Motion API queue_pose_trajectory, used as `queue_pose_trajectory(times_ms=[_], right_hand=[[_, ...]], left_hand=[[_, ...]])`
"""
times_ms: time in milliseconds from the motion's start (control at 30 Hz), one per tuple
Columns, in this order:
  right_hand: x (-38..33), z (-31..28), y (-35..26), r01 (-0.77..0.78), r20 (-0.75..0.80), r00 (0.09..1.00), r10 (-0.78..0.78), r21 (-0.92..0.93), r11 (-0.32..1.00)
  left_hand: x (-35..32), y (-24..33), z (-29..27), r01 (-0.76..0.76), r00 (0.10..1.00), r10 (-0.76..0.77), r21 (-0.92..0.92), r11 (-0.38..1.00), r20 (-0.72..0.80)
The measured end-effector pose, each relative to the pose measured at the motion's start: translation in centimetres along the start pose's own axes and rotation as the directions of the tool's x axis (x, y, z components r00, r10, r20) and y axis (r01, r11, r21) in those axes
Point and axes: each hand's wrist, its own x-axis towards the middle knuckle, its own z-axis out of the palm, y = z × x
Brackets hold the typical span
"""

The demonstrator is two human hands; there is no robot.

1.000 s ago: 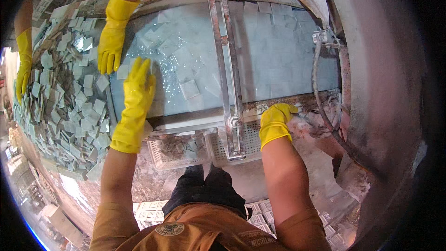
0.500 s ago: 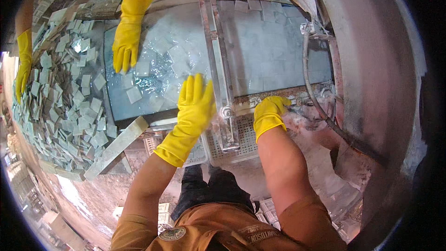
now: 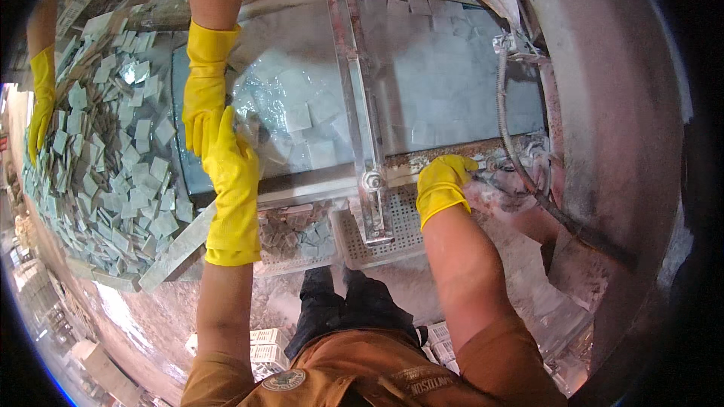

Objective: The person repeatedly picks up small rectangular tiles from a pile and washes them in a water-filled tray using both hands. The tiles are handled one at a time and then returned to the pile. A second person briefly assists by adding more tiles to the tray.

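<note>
My left hand [image 3: 232, 173], in a yellow rubber glove, reaches over the near edge of the wet grey belt [image 3: 204, 173]. Its fingers point forward, stretched out, against or just beside a co-worker's gloved hand [image 3: 202, 113]; which, I cannot tell. I make out no tile in it. My right hand [image 3: 443, 185], gloved alike, stays at the belt's near rail [image 3: 407, 162] with its fingers curled, beside pipe fittings [image 3: 513, 169]; what they grip is hidden. Square tiles [image 3: 298, 117] lie wet on the belt, some overlapping.
A large heap of loose tiles [image 3: 113, 181] lies left, beside the co-worker's other gloved hand [image 3: 43, 105]. A metal bar [image 3: 354, 90] crosses the belt. Perforated plastic crates [image 3: 385, 230] stand below the near edge. A hose [image 3: 501, 105] hangs at right.
My left hand has swung left from the belt's middle to the co-worker's hand. That co-worker's hand has come slightly nearer to me. My right hand keeps its place at the rail.
</note>
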Motion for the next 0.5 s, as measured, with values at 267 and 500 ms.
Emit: queue_pose_trajectory(times_ms=[267,500], right_hand=[[3.6,1.0,-1.0,-0.245,0.018,0.963,0.269,0.482,0.842],[5.4,2.3,-2.1,-0.336,0.205,0.852,0.481,0.92,0.202]], left_hand=[[-1.0,7.3,6.2,-0.065,0.973,0.103,-0.188,0.98,0.204],[1.6,2.6,1.8,0.192,0.952,-0.036,-0.504,0.842,0.303]])
